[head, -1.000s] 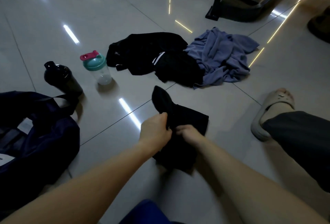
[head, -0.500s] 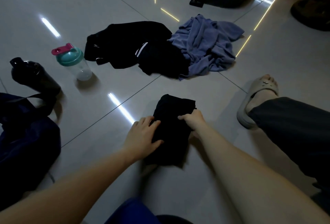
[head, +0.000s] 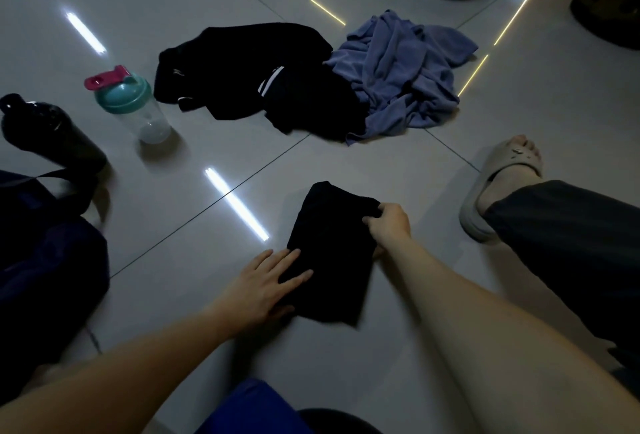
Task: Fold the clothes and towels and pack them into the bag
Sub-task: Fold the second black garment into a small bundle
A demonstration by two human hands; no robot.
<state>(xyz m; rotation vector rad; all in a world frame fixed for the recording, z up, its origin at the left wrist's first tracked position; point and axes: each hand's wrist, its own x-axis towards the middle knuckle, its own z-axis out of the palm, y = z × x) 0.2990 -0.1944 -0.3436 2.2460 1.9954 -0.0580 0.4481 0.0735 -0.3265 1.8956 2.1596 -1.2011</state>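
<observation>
Head view. One folded black garment (head: 330,253) lies on the floor (head: 194,212), near centre. One heap of black clothes (head: 249,70) lies far centre, touching one crumpled blue towel (head: 401,70) on its right; the count within the heap cannot be told. One dark bag (head: 45,260) sits at the left edge. Two bottles stand far left: one black bottle (head: 52,132) and one clear shaker (head: 135,104) with a teal lid. Bare tiles separate garment, heap and bag. The left hand (head: 263,286) lies flat, fingers straight, on the garment's near-left edge. The right hand (head: 389,222) pinches its far-right corner.
</observation>
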